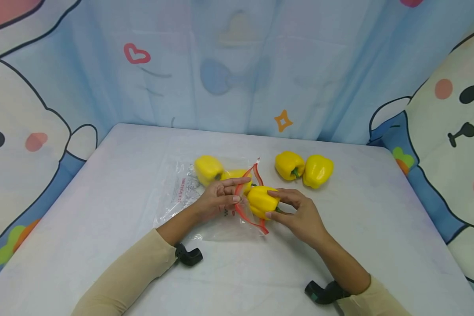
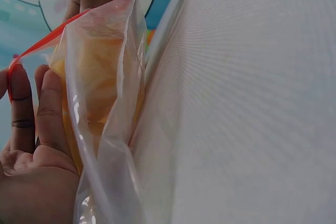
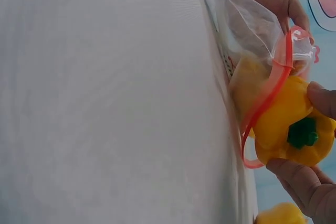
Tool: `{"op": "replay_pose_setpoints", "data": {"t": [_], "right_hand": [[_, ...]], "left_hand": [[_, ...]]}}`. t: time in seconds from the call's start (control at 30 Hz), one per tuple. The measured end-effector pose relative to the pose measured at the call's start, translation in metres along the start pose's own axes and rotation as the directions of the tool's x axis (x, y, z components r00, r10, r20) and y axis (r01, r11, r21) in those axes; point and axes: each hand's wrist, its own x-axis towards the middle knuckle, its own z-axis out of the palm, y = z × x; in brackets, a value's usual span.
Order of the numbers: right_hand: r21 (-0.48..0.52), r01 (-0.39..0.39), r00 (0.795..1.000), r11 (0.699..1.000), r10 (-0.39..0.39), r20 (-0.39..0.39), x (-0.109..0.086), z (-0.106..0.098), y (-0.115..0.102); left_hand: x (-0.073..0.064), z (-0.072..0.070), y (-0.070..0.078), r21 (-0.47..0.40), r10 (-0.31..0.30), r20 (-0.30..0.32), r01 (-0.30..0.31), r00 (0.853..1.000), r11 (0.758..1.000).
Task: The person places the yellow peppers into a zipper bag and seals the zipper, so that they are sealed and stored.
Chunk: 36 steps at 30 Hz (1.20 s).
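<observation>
Where your left hand (image 1: 217, 201) pinches: red rim (image 3: 266, 98) of a clear bag (image 1: 221, 230)
Your right hand (image 1: 300, 215): grips a yellow pepper (image 1: 262, 199) at its opening

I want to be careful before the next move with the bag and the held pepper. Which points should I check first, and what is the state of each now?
1. Bag mouth open: ok, its red edges stand apart around the opening.
2. Left grip on the bag: ok, it pinches the red edge.
3. Right grip on the held pepper: ok, thumb and fingers lie on opposite sides.
4. Held pepper fully inside: not ok, it is at the mouth, with its stem end outside.
5. Loose peppers out of the way: ok, both lie beyond the right grip.
6. Bag free of tears: cannot tell.
</observation>
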Motion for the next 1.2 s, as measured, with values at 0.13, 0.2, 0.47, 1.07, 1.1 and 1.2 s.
{"op": "replay_pose_setpoints", "data": {"t": [0.13,0.2,0.47,1.07,1.1,1.2], "right_hand": [[0.009,-0.004,1.000,1.000,0.004,-0.006,0.002,0.002,0.000],[0.012,-0.002,1.000,1.000,0.002,-0.011,0.003,0.003,-0.001],[0.021,0.007,1.000,1.000,-0.007,-0.028,0.009,0.007,-0.002],[0.012,0.026,0.999,1.000,-0.026,-0.018,0.025,0.014,-0.008],[0.003,0.022,1.000,1.000,-0.022,-0.017,0.025,0.014,-0.008],[-0.027,0.005,1.000,1.000,-0.006,-0.013,0.024,0.012,-0.008]], "left_hand": [[0.000,-0.001,-0.001,0.000,-0.010,0.001,0.010,1.000,1.000],[0.001,-0.001,-0.001,-0.006,-0.009,0.003,0.009,1.000,1.000],[0.000,0.001,0.000,-0.006,-0.010,0.002,0.010,1.000,1.000],[-0.001,-0.001,0.000,-0.005,0.004,-0.004,-0.004,1.000,1.000],[-0.001,-0.001,0.000,-0.004,0.005,-0.004,-0.005,1.000,1.000],[-0.001,0.000,0.000,0.002,0.007,-0.006,-0.007,1.000,1.000]]}}
